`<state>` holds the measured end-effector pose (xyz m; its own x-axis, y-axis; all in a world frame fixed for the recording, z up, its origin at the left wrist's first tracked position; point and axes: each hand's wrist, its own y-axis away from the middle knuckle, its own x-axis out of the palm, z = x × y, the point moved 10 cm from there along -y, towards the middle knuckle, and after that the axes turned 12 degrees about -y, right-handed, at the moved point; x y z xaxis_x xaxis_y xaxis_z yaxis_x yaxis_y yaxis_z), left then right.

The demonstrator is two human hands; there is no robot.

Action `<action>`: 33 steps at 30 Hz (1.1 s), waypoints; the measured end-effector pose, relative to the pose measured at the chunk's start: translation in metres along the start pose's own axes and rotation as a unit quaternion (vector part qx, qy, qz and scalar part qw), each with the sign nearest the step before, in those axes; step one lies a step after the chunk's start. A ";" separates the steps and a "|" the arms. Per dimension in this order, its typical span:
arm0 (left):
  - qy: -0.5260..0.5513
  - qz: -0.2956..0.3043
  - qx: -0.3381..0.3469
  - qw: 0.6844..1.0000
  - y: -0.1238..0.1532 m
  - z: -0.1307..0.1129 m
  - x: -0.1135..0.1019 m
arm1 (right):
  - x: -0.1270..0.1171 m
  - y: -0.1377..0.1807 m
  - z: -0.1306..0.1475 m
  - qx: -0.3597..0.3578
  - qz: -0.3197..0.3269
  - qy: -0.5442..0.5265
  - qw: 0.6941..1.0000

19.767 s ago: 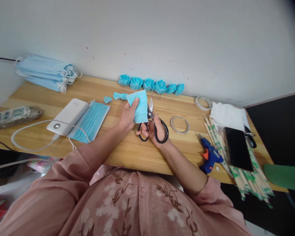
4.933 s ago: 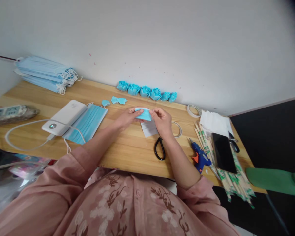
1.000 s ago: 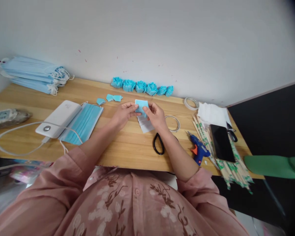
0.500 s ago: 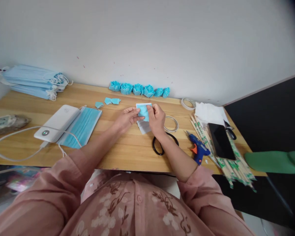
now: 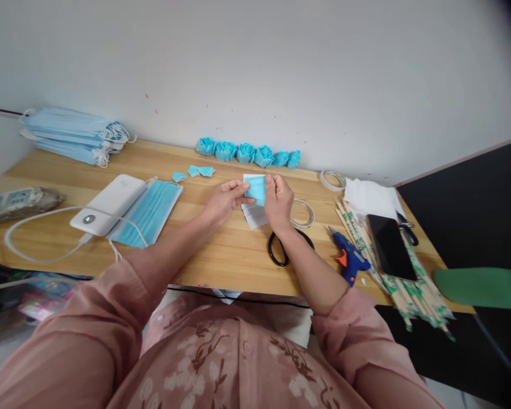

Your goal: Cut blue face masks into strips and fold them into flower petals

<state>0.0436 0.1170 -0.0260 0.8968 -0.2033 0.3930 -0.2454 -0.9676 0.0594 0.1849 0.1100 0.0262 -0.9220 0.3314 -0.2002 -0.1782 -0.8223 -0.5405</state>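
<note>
My left hand [image 5: 223, 200] and my right hand [image 5: 278, 200] pinch the two sides of a small blue piece of mask fabric [image 5: 255, 188], held just above the wooden table [image 5: 204, 250]. A white layer shows behind the blue one. Under the hands lie white fabric pieces [image 5: 254, 216]. Black-handled scissors [image 5: 281, 250] rest on the table below my right wrist, partly hidden by it. A row of blue fabric roses [image 5: 247, 152] stands against the wall.
A blue face mask [image 5: 153, 211] lies under a white power bank [image 5: 108, 203] with a cable at left. A mask stack [image 5: 74, 135] sits far left. Tape rolls [image 5: 333, 179], a blue glue gun [image 5: 349, 257], a phone [image 5: 389, 246] and wooden sticks [image 5: 402, 284] are at right.
Both hands still hold the blue piece; they have turned it more upright and my right fingers have shifted to its top edge. The view has shifted slightly.
</note>
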 end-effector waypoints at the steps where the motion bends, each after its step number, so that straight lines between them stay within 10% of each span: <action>1: -0.006 0.002 0.007 1.000 0.000 -0.002 0.000 | 0.000 -0.001 -0.002 0.004 0.000 -0.001 1.000; 7: -0.114 -0.033 0.035 0.992 -0.001 -0.010 -0.011 | -0.017 -0.014 -0.004 0.013 -0.025 -0.031 0.999; 14: -0.229 -0.034 0.096 0.968 0.001 -0.019 -0.005 | 0.020 -0.009 0.031 -0.115 0.187 -0.015 0.976; 33: -0.218 -0.011 0.047 0.975 0.004 -0.019 -0.001 | 0.012 -0.009 0.027 -0.082 0.130 -0.005 0.988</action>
<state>0.0351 0.1162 -0.0087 0.9777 -0.2069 -0.0370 -0.2080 -0.9777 -0.0291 0.1663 0.1095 0.0506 -0.9330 0.1135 -0.3416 0.1224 -0.7923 -0.5977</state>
